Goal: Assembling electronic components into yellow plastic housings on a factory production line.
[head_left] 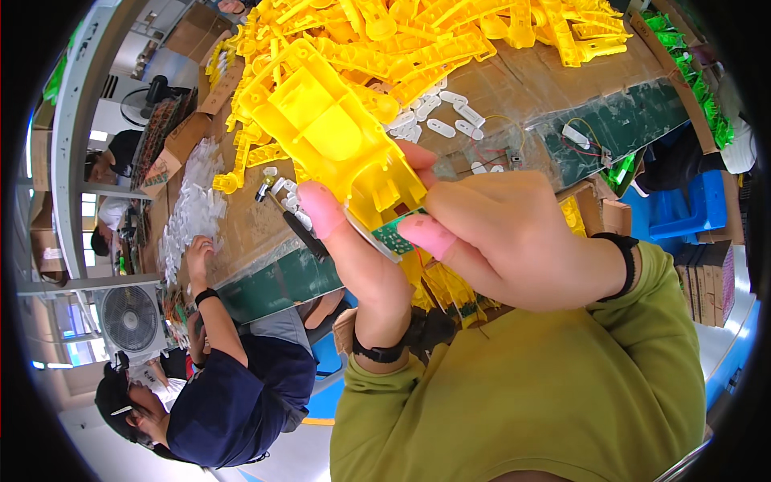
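Note:
My left hand (353, 249) grips a yellow plastic housing (321, 124), its hollow inside turned up. The thumb lies along the near side, and fingertips show at the far edge. A small green circuit board (390, 238) sits at the housing's near end, partly hidden by my fingers. My right hand (506, 241) pinches this board between thumb and bent forefinger, against the housing. Beneath my hands, more yellow parts (450, 291) with thin wires are partly covered.
A large heap of yellow plastic parts (450, 40) covers the far table. White oval pieces (441, 128) lie before it. A dark-handled tool (303, 234) rests left of my hand. At left, a co-worker (233, 386) reaches towards small white pieces (193, 213). Green parts (683, 64) fill a box at right.

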Demonstrator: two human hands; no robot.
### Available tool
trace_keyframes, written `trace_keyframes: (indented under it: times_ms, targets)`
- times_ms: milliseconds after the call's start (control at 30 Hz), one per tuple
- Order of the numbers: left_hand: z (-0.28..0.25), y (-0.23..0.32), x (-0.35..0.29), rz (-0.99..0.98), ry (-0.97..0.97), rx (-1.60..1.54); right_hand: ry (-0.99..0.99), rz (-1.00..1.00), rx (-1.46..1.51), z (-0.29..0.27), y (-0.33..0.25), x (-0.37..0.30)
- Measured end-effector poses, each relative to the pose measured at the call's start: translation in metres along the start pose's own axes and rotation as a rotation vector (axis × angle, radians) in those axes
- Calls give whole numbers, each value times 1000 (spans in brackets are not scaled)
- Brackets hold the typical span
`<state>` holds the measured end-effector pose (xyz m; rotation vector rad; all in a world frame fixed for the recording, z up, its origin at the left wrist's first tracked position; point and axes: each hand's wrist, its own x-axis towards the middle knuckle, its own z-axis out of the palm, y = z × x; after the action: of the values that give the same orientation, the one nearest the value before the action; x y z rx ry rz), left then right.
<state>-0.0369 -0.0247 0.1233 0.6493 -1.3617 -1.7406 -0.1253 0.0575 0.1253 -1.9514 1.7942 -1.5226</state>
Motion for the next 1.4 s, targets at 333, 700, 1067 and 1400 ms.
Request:
trace_keyframes:
  times_ms: [333, 700, 1067, 1400]
  targets:
    - [2, 0, 0, 62, -178, -143, -445, 143, 76, -31, 16, 24]
    - [12, -2, 5, 191, 70, 44, -308, 315, 1036, -1, 31, 7]
    - [-17, 24, -18, 670, -212, 1140, -155, 460, 938, -11, 28, 1]
    - [-15, 37, -22, 574, -281, 1183, -215, 495, 1118, -12, 22, -4]
